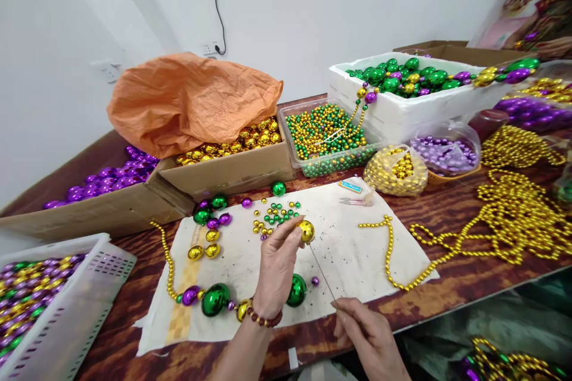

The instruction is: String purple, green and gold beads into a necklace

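Observation:
Between thumb and fingers, my left hand (279,262) holds a shiny gold ball bead (307,231) above the white cloth (344,262). My right hand (366,333) pinches the lower end of a thin needle (322,271), whose upper end meets the gold bead. Below my left wrist lies a partly strung necklace with a large green bead (215,299), a purple bead (191,295) and a gold bead chain (170,268); my wrist covers part of it. Another large green bead (297,290) and a small purple bead (315,281) lie right of that wrist. Small loose beads (279,213) sit behind it.
Cardboard boxes of purple beads (107,181) and gold beads (232,146) stand at the back left, under an orange bag (192,101). A foam box (375,101) holds green beads. Gold chains (513,220) spread rightward. Small snips (353,201) lie on the cloth. Another person's hand (554,47) shows far right.

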`<state>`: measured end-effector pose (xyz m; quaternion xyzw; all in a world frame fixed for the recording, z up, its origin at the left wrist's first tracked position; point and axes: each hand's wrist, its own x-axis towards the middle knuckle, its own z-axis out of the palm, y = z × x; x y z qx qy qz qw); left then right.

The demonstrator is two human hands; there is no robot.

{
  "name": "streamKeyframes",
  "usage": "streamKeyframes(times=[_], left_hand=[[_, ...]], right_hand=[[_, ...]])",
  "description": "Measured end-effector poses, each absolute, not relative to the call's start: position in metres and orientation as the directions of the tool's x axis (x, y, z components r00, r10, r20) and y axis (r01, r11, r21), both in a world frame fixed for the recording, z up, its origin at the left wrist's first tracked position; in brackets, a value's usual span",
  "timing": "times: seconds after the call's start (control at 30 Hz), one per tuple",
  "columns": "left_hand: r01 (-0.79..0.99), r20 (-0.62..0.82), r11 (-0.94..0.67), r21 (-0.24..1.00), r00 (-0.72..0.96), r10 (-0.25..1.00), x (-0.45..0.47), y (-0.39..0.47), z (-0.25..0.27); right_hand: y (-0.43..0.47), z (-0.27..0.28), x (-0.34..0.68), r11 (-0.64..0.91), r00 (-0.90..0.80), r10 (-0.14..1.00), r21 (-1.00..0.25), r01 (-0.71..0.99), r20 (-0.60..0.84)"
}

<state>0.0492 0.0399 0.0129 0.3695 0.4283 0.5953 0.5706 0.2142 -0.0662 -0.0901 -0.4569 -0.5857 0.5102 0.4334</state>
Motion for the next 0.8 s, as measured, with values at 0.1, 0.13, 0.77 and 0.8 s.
streamKeyframes(times=[0.1, 0.13, 0.77, 0.8], left_hand=[[-0.333, -0.057, 0.033, 0.942, -0.062, 0.996, 0.054, 0.034, 0.012], [-0.311, -0.057, 0.035, 0.950, -0.061, 0.996, 0.055, 0.032, 0.012], [-0.428, -0.126, 0.090, 0.899, -0.056, 0.990, 0.061, 0.019, 0.019], [-0.421, -0.130, 0.096, 0.902, -0.052, 0.990, 0.062, 0.018, 0.018]], right_hand=[[-0.062, -0.083, 0.210, 0.064, -0.200, 0.978, -0.997, 0.053, 0.052], [-0.060, -0.080, 0.209, 0.060, -0.198, 0.979, -0.997, 0.039, 0.052], [-0.057, -0.061, 0.198, 0.123, -0.039, 0.992, -0.989, 0.084, 0.120], [-0.055, -0.059, 0.198, 0.122, -0.051, 0.992, -0.990, 0.073, 0.118]])
